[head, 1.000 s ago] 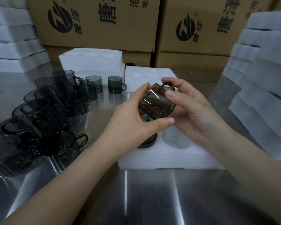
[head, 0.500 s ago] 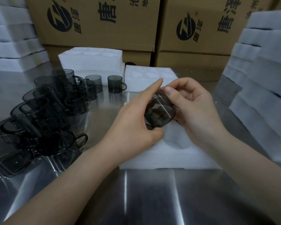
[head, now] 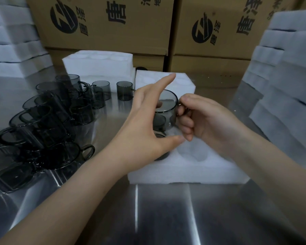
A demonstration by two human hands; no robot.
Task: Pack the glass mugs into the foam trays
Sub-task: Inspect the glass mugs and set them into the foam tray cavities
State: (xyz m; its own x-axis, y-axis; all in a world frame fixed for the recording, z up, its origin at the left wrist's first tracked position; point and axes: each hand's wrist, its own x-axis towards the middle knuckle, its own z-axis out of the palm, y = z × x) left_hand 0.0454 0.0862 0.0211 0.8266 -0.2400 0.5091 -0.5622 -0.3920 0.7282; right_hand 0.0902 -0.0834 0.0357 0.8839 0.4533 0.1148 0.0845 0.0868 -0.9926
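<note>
Over the tray (head: 184, 172), the right hand (head: 207, 122) pinches the mug (head: 166, 110) by its handle; the left hand (head: 145, 128) hovers beside it, fingers apart. Slippery, fragile glass; the handle seems the safest hold.

1. The smoke-grey see-through glass mug (head: 166, 110) has a darker rim line.
2. The moulded foam tray (head: 184, 170) is plain white.
3. The clustered round glass mugs (head: 48, 124) look charcoal, perhaps only from overlapping.
4. The brown cardboard boxes (head: 102, 23) carry black logos and characters.
5. The steel tabletop (head: 166, 218) is silver-grey with pale reflected streaks.
</note>
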